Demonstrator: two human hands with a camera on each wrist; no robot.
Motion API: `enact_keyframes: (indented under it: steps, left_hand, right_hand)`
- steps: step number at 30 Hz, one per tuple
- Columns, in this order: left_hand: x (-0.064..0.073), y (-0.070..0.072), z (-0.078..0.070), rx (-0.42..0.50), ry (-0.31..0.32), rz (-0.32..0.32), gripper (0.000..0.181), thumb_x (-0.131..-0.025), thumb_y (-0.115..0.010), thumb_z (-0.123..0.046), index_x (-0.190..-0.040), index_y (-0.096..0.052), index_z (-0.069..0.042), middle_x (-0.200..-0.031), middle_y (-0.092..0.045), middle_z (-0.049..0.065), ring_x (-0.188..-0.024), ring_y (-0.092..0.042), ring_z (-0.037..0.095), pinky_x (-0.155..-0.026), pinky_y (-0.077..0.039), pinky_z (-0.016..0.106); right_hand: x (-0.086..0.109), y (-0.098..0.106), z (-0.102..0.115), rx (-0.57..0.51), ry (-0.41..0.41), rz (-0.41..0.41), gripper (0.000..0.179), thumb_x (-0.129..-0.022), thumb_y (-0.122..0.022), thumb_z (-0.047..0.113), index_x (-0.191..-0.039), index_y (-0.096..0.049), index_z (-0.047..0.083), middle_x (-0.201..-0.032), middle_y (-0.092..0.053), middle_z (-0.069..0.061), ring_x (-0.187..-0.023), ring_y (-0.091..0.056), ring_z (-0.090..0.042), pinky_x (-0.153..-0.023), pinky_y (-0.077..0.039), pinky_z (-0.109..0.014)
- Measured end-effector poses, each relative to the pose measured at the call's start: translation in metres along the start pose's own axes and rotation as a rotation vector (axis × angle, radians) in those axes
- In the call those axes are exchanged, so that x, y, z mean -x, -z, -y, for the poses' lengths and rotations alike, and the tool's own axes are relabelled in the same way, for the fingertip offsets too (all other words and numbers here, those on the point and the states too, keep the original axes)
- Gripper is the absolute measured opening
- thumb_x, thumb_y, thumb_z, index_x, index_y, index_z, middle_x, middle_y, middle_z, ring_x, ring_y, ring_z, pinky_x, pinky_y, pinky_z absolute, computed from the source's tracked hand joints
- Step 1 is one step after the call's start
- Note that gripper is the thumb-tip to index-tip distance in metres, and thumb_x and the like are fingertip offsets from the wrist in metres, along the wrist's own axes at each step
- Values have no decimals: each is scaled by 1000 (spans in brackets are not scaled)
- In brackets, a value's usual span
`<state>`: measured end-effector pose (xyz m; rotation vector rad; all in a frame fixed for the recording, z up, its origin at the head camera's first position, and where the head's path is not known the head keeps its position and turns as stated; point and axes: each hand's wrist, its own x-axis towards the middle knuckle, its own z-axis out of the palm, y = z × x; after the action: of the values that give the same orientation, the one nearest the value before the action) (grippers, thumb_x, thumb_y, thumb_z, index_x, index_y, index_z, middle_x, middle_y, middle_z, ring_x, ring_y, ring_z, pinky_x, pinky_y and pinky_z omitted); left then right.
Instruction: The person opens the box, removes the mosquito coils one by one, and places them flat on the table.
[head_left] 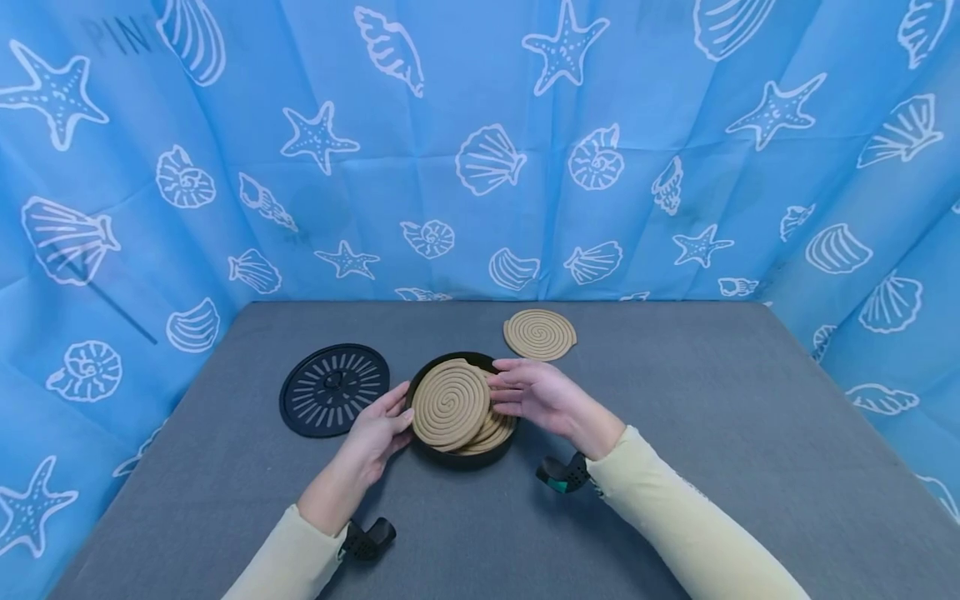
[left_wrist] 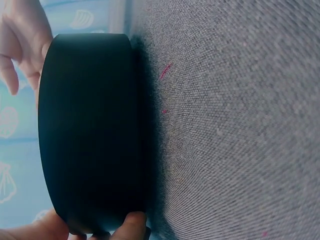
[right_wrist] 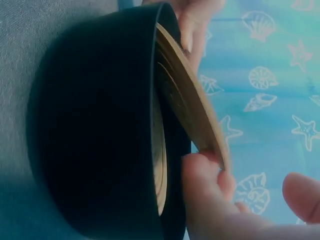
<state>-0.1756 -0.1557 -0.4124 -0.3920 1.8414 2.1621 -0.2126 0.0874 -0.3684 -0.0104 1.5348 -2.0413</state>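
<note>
A round black tin stands on the table with several tan mosquito coils inside. The top coil lies tilted, its right edge raised above the lower coils. My left hand holds the tin at its left side, with fingers along the wall and the thumb at the rim. My right hand is at the tin's right rim, its fairly straight fingers touching the raised edge of the top coil from below. In the right wrist view the right thumb stands apart from the coil.
Left of the tin lies a slotted black lid. Another mosquito coil lies on the grey tabletop behind the tin, to the right. A blue curtain with shell and starfish prints hangs around the table.
</note>
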Motion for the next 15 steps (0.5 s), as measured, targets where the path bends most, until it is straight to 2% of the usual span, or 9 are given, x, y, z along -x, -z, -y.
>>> enact_keyframes:
  steps: [3, 6, 11, 15]
  left_hand:
    - [-1, -1, 0, -4, 2, -13, 52, -101, -42, 1, -151, -30, -5, -156, -27, 17, -141, -29, 33, -109, -27, 57]
    - [-1, -1, 0, -4, 7, -22, 52, -101, -42, 1, -151, -31, -6, -156, -27, 17, -141, -29, 33, -109, -27, 57]
    - [-1, -1, 0, 4, 5, -15, 52, -101, -42, 0, -151, -30, -5, -156, -27, 17, -141, -29, 32, -110, -26, 57]
    - [-1, -1, 0, 8, 5, -17, 52, -101, -43, 1, -151, -31, -5, -156, -28, 17, -141, -30, 32, -109, -27, 57]
  right_hand:
    - [-4, -5, -4, -35, 12, 2, 49, -99, -39, -2, -145, -22, -10, -121, -50, -18, -102, -57, -19, -95, -46, -38]
    - [-8, -8, -7, -8, 20, 24, 47, -99, -40, -2, -143, -26, -13, -126, -53, -19, -99, -60, -16, -86, -50, -32]
    - [-10, -11, -11, 37, 23, 75, 49, -98, -42, -3, -144, -27, -13, -118, -59, -14, -90, -62, -12, -77, -50, -29]
    - [-11, -14, -15, -6, 6, 102, 60, -95, -41, -9, -150, -17, -3, -135, -47, -23, -96, -62, -18, -74, -51, -32]
